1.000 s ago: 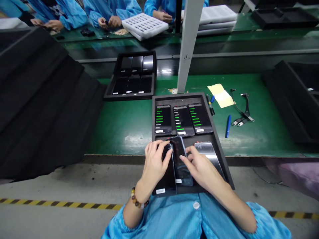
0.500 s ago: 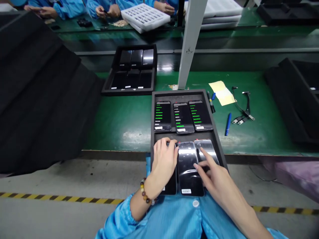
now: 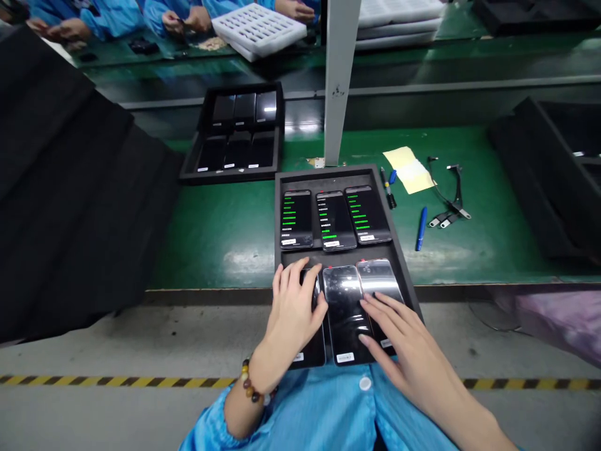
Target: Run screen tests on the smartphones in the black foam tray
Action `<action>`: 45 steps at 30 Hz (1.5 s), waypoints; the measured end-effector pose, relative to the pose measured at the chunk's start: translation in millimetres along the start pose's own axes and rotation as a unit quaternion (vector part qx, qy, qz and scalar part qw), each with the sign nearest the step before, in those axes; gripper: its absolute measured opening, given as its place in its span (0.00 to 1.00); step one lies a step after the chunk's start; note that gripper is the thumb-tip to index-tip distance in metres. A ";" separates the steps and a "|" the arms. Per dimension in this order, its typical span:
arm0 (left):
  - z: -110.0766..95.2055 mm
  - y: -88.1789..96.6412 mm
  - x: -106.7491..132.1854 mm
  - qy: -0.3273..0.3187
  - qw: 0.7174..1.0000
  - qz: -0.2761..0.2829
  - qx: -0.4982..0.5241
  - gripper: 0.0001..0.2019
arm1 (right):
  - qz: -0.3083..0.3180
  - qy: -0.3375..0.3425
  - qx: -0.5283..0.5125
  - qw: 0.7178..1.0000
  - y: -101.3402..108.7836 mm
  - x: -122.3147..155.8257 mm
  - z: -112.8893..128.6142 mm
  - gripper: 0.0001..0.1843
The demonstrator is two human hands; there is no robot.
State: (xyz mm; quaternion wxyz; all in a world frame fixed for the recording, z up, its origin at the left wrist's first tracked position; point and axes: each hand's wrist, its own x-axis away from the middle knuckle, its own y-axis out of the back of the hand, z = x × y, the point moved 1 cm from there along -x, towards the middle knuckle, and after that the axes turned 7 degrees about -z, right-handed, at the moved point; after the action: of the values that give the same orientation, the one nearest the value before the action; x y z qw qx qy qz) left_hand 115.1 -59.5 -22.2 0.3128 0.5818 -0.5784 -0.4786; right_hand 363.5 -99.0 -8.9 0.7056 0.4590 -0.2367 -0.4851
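A black foam tray lies partly over the bench's front edge, with smartphones in two rows. My left hand, fingers apart, rests over the near-left smartphone and hides much of it. My right hand spreads its fingers over the near-right smartphone, with the thumb by the middle smartphone. Both of these have dark, reflective screens. In the far row, the left phone, the centre phone and the right phone show green and white text lines.
Another black tray of dark phones stands at the back left. On the right are a blue pen, a yellow paper and black cables. A grey post rises behind my tray. Co-workers' hands show across the bench.
My right hand has gone from a pointing index finger to several fingers laid out over the near-right phone. My left fingers have spread a little. The whole view has shifted slightly.
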 end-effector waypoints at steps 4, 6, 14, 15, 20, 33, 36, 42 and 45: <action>3.8 3.1 -3.8 -0.038 0.998 0.033 0.025 0.30 | -0.029 -0.034 0.041 0.998 -6.5 -0.3 -12.5 0.38; 4.5 2.9 -5.5 -0.029 0.999 0.038 0.021 0.30 | -0.040 -0.057 0.051 0.996 -9.4 -4.0 -13.5 0.40; -4.0 -4.7 0.0 -0.005 0.999 0.036 0.016 0.30 | -0.032 -0.157 0.180 0.971 -7.7 -30.7 9.6 0.38; -4.9 -4.7 0.8 0.000 0.999 0.037 0.024 0.30 | -0.028 -0.163 0.194 0.967 -6.1 -32.8 12.0 0.38; -9.5 -5.5 0.5 0.016 0.998 0.043 0.047 0.32 | 0.008 -0.184 0.250 0.950 1.3 -42.6 26.3 0.38; -12.5 -11.5 4.0 0.000 0.997 0.036 0.063 0.36 | -0.033 -0.168 0.218 0.961 5.0 -43.4 16.5 0.31; -3.7 -5.1 3.8 -0.008 0.997 0.024 0.067 0.30 | -0.068 -0.123 0.150 0.979 4.8 -30.1 15.6 0.27; 16.5 2.9 4.2 0.009 0.998 -0.018 0.062 0.25 | -0.037 -0.052 0.045 0.997 -5.3 -10.5 33.3 0.25; 24.6 2.0 5.5 0.025 0.995 -0.038 0.086 0.24 | -0.022 -0.074 0.009 0.997 -8.5 -7.4 40.6 0.32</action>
State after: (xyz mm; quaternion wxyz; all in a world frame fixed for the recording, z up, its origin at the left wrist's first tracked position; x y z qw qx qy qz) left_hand 91.1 -60.4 -30.0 0.2574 0.6400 -0.5870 -0.4238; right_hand 324.7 -110.2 3.4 0.6714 0.4331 -0.2824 -0.5309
